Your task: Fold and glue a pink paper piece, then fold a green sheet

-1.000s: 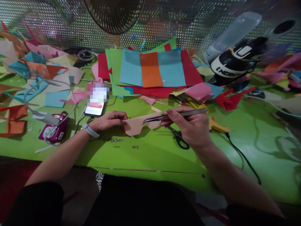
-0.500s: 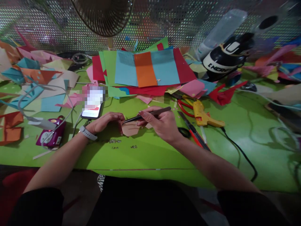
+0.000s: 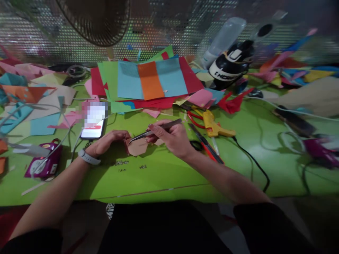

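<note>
My right hand [image 3: 171, 137] is closed round dark tweezers [image 3: 148, 133], whose tips point down-left onto a small peach paper piece [image 3: 137, 147]. At the left edge of this piece, my left hand [image 3: 111, 141] has its fingers bent and together, holding the paper there along a reddish edge. Several tiny dark bits [image 3: 143, 167] lie on the green table [image 3: 159, 180] just in front. Another pale paper bit shows partly under my right hand. A lit phone [image 3: 92, 121] lies beyond my left wrist.
Stacked coloured paper sheets [image 3: 150, 81] lie behind the hands. To the right are a yellow glue gun [image 3: 214, 125], red-handled scissors [image 3: 205, 143] and a black bottle [image 3: 230, 67]. A purple device [image 3: 45, 162] with cables sits left; a fan [image 3: 97, 21] stands behind.
The view has shifted to the right, so everything on the table appears further left. Both hands keep nearly the same pose, with the tweezer tips still at the peach paper's left side.
</note>
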Demonstrator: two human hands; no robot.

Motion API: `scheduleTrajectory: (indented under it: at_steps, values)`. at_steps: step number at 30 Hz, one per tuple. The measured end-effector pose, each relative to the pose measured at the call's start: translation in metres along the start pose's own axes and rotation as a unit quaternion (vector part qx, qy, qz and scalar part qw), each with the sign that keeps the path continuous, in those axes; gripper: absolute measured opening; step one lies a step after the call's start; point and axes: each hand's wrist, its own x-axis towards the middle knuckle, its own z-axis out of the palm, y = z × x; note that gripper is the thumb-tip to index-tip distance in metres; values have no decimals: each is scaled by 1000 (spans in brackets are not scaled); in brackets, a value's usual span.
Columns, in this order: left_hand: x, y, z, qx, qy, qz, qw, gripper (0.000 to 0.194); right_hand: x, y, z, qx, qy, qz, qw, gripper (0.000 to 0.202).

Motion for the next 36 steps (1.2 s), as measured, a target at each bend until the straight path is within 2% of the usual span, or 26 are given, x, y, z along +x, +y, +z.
scheduleTrajectory:
  at_steps: [2,4,6,9,11,13,16,18,20,23,26,28,30,32,34,36]
  values:
    - [0,6,0,24,-10,-35,999,28,-4,-8,-12,-13,14,-18,1000,31]
    - [0,11,3,13,-11,-47,999,25,-7,-14,-33,-48,49,-38,997,31]
    - [1,15,6,5,-13,-55,998,25,-8,-18,-62,-88,119,-63,987,31]
    - [3,18,9,0,-6,-81,997,24,-8,-16,-110,-126,259,-99,953,33]
    - [4,19,10,7,-4,-108,994,21,-12,-10,-134,-148,305,-105,935,34]
    - [4,21,10,20,0,-126,992,18,-21,-2,-148,-189,283,-100,935,32]
    - [5,24,10,46,14,-134,990,18,-38,13,-151,-300,151,-125,934,24]
    - [5,25,9,63,27,-133,989,19,-46,22,-148,-380,48,-162,909,19]
    - [5,25,7,77,43,-129,988,20,-50,26,-147,-449,-29,-178,875,19]
    - [5,24,4,86,54,-126,987,20,-53,23,-152,-528,-93,-160,829,36]
    - [4,23,3,87,49,-114,988,22,-58,10,-169,-592,-96,-142,787,54]
    - [5,22,3,98,41,-107,989,21,-62,2,-184,-641,-43,-121,757,56]
    - [5,22,5,115,34,-99,988,21,-66,-1,-199,-697,13,-64,714,58]
    - [4,21,7,133,34,-76,988,23,-68,2,-210,-741,36,-8,671,62]
    - [4,20,9,141,40,-36,989,27,-68,8,-214,-758,33,17,651,62]
    - [3,19,11,117,37,-27,992,29,-66,14,-214,-762,24,14,647,59]
